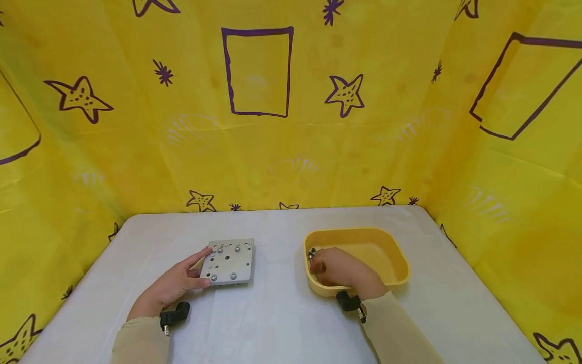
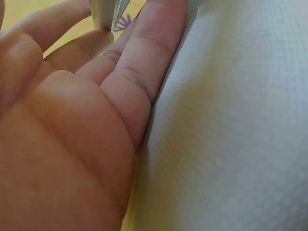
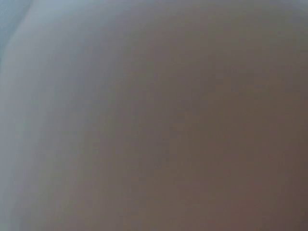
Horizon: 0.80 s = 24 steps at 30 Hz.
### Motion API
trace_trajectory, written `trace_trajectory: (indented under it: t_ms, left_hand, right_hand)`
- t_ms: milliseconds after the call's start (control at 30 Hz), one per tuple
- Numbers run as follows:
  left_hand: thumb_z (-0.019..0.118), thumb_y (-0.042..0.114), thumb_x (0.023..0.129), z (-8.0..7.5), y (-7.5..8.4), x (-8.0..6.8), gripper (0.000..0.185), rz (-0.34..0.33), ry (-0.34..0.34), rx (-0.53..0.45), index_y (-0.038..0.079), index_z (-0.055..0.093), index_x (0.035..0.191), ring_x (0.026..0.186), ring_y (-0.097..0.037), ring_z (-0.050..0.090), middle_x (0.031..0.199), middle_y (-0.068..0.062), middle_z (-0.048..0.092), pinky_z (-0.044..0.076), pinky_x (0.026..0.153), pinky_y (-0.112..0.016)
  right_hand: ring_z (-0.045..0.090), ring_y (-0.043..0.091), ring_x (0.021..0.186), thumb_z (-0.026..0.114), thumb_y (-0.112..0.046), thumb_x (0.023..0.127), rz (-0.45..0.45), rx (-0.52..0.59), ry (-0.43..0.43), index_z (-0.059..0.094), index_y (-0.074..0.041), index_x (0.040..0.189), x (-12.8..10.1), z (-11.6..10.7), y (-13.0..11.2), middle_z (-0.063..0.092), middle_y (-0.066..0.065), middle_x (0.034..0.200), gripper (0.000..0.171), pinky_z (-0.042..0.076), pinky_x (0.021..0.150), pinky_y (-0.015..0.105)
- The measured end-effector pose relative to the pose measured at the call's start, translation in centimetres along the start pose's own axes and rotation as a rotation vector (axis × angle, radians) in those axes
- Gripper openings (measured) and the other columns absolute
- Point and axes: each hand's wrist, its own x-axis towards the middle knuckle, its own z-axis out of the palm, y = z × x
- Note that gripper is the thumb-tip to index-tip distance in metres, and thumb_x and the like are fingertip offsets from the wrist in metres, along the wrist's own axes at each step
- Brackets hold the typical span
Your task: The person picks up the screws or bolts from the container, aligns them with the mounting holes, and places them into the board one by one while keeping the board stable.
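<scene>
presently the left hand (image 1: 175,283) steadies the metal plate (image 1: 229,261) by its near-left edge, grip clamped on it, flat on the bench (image 1: 273,313). four screws (image 1: 233,275) appear seated; other holes stand open. the right hand (image 1: 338,268) reaches into the yellow tray (image 1: 391,253) among loose screws; its grip cannot be told.

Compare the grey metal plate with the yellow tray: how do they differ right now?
The metal plate is a flat grey square with holes and a few screws in it; the yellow tray is a deeper, rounded plastic bowl shape. The left hand holds the plate by its left edge from outside, while the right hand reaches inside the tray, among small metal parts at its left end. Both rest on the white table.
</scene>
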Motion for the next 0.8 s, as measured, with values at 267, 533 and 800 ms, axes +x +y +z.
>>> trace_trajectory:
  t_ms: [267,533,800]
  left_hand:
    - [0.083,0.015,0.08,-0.1,0.0,-0.2,0.098,0.019,-0.008,0.003,0.021,0.026,0.16,0.13,-0.041,0.046,0.161,-0.024,0.017,0.022,0.109,-0.063]
    - [0.085,0.017,0.079,0.2,0.0,0.0,0.097,0.004,0.004,-0.002,0.023,0.029,0.159,0.13,-0.038,0.047,0.161,-0.021,0.018,0.022,0.111,-0.061]
    - [0.085,0.018,0.078,0.0,-0.1,0.0,0.099,-0.002,0.015,0.013,0.024,0.029,0.159,0.131,-0.04,0.045,0.162,-0.021,0.017,0.024,0.11,-0.062]
  right_hand:
    - [0.057,0.006,0.078,0.071,-0.002,0.083,0.019,0.01,-0.013,0.075,-0.022,0.087,0.2,0.1,-0.2,0.064,-0.012,0.086,0.021,0.05,0.073,0.029]
    - [0.056,0.012,0.082,0.064,-0.007,0.088,0.231,0.024,0.109,0.076,-0.015,0.097,-1.3,-1.7,-1.0,0.064,-0.01,0.09,0.018,0.049,0.078,0.033]
    - [0.063,0.027,0.087,0.056,-0.014,0.103,0.4,0.59,0.272,0.069,-0.008,0.112,-1.8,-5.9,-2.4,0.065,0.009,0.101,0.017,0.053,0.078,0.039]
